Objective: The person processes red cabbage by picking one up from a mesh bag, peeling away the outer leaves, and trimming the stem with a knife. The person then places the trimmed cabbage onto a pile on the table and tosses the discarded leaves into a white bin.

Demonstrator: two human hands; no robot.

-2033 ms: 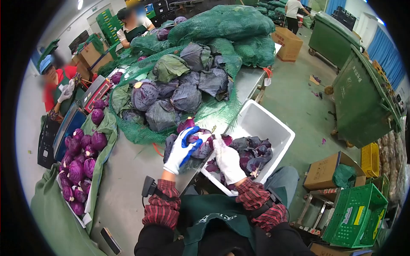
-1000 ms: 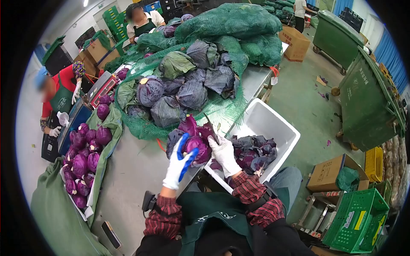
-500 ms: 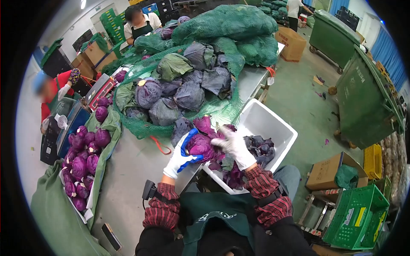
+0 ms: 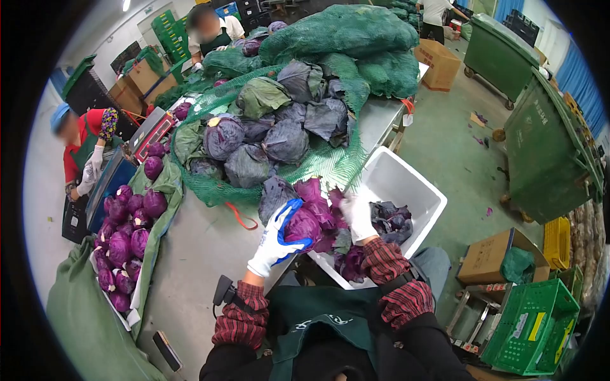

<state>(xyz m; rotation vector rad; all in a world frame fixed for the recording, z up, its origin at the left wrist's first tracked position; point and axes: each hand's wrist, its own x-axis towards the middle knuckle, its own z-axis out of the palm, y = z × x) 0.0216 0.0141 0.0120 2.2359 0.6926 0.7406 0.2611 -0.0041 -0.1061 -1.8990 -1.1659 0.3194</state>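
My left hand [image 4: 277, 242], in a white glove with blue coating, grips a purple cabbage [image 4: 303, 227] over the table's front edge. Its loosened outer leaves [image 4: 321, 202] flare away on the far and right sides. My right hand [image 4: 358, 219], white-gloved and slightly blurred, is closed at the edge of these leaves, pinching a cabbage leaf. Below it stands a white bin [image 4: 427, 209] with dark purple leaves inside. Just beyond the held cabbage, a dull untrimmed cabbage [image 4: 277, 197] rests by the green net bag [image 4: 219, 193], which spills several more.
Trimmed purple cabbages [image 4: 119, 247] lie on a green cloth [image 4: 82, 305] at left. Full net sacks [image 4: 337, 32] cover the table's far end. Green wheeled bins [image 4: 549, 146], a cardboard box [image 4: 495, 257] and a green crate [image 4: 530, 330] stand at right. Two co-workers are beyond the table, another farther back.
My right hand has moved slightly right and closed from spread fingers, and the outer leaves stand farther from the head. The left hand has shifted a little right with the cabbage.
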